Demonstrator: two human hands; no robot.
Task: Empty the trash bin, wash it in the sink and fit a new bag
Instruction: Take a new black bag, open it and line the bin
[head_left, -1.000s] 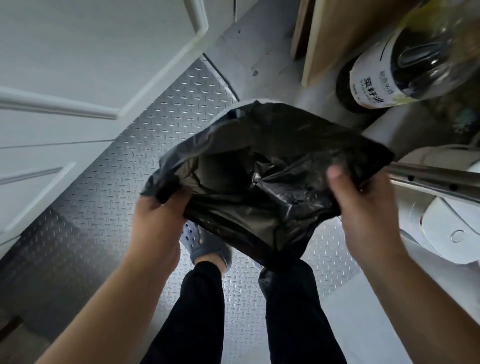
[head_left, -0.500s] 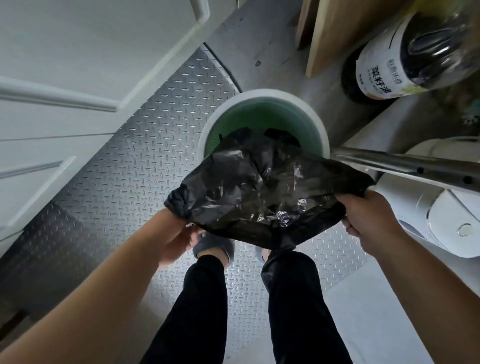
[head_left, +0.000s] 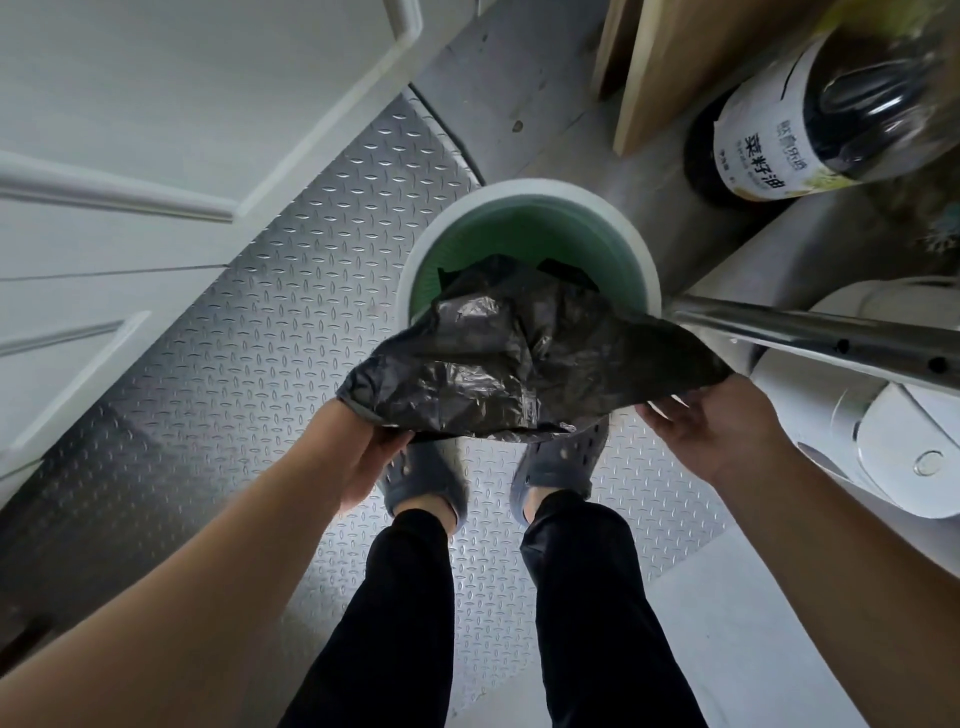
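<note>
Holding a black bag open over the bin.

Left hand (head_left: 371, 457) and right hand (head_left: 711, 426), well apart, each gripping the near edge of the crumpled, glossy bag (head_left: 519, 358) from beneath, fingers hidden under the film. Far end sagging into the round white bin (head_left: 530, 195), green inside, standing on the metal floor (head_left: 249, 364).

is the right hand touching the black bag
Touching: the head view shows the right hand gripping the black bag by its edge, above the bin.
</note>
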